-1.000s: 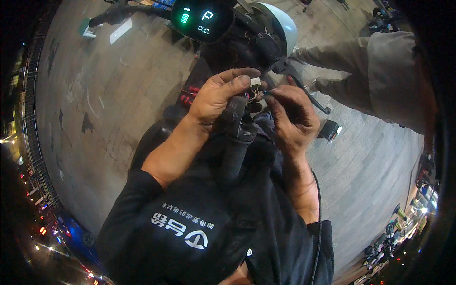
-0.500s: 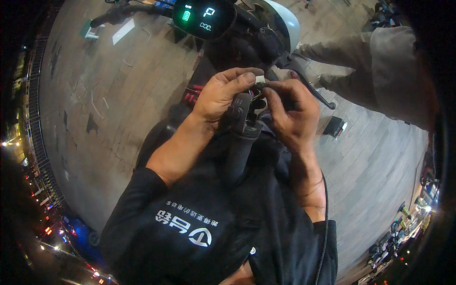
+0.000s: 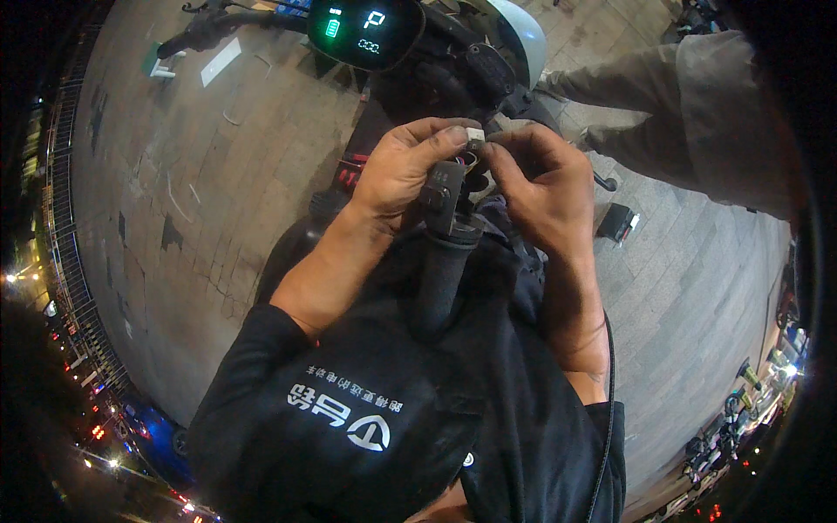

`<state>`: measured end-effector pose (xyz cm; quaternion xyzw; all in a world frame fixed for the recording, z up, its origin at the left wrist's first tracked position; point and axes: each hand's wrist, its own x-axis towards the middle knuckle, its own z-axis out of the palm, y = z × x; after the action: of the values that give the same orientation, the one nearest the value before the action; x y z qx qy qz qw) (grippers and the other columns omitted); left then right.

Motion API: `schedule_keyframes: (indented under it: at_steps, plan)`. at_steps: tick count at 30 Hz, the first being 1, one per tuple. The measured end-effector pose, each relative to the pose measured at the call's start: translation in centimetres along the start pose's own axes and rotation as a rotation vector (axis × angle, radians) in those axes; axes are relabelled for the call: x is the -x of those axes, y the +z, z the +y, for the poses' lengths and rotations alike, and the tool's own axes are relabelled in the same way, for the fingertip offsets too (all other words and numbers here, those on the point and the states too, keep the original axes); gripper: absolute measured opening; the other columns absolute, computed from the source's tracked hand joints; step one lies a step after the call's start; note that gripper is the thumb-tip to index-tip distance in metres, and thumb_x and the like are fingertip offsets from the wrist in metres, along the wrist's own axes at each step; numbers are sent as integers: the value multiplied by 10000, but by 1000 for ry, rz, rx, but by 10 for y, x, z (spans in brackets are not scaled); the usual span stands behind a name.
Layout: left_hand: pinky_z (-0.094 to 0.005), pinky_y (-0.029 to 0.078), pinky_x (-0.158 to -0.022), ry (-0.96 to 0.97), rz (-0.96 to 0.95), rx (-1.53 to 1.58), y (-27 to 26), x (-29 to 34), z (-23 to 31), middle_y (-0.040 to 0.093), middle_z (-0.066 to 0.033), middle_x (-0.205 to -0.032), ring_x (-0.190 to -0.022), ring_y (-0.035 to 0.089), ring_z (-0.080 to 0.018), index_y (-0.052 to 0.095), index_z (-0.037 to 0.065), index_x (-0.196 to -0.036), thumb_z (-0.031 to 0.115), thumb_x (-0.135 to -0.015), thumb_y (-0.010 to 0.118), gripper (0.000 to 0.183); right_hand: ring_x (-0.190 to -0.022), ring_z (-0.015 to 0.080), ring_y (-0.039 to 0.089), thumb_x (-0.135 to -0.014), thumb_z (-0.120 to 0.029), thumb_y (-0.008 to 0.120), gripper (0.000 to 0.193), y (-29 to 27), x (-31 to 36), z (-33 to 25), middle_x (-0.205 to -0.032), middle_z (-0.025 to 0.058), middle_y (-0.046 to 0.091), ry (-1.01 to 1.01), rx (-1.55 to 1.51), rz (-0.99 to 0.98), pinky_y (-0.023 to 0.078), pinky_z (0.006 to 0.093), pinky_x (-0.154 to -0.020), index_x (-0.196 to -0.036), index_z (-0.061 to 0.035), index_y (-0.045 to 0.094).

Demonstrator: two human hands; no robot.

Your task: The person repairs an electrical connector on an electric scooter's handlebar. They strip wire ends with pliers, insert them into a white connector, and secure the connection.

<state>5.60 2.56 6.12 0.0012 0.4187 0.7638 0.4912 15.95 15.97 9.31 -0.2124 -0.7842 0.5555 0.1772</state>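
Left hand (image 3: 410,174) pinches a small white connector (image 3: 475,134) above the scooter's handlebar grip (image 3: 445,261); right hand (image 3: 540,187) closed on the wiring beside it. Risk: connector slipping from fingertips, thin wires straining or pins misaligned in dim light.

Garment: a black short-sleeved top (image 3: 392,410) was worn, with sleeves ended above the elbows.
Marking: a white emblem with a row of small white characters (image 3: 349,417) was printed on the chest.
Forearms: both were left bare below the sleeves.
Left hand (image 3: 410,170): no glove was worn; grime was noted.
Right hand (image 3: 540,192): no glove was worn; dark smudges were noted.
Cable: a thin black cord (image 3: 606,410) was seen along the right side.
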Motion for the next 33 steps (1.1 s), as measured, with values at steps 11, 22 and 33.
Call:
schedule_keyframes:
  at_steps: [11,22,33]
  plan:
    - [-271,566,-663,-15,-4,43,-1,2,-3,684,-94,-914,-760,671,-142,627,-4,-1066,142,-877,651,240,-802,98,632,-820,7,652,135,-5,4,7,-870,58,672,135,-363,-21,512,239,-720,-954,20,634]
    - [-278,571,-664,-36,-5,102,-3,1,-4,681,-99,-921,-772,673,-150,621,5,-1073,125,-884,636,224,-800,97,633,-821,-5,662,137,-2,11,5,-874,52,674,91,-287,38,508,229,-723,-954,26,650]
    - [-246,554,-707,-8,-14,75,-4,-5,-6,683,-84,-927,-784,665,-134,636,18,-1043,119,-865,661,207,-729,121,658,-837,-29,661,124,4,12,-3,-813,91,689,184,-242,16,522,230,-670,-936,44,652]
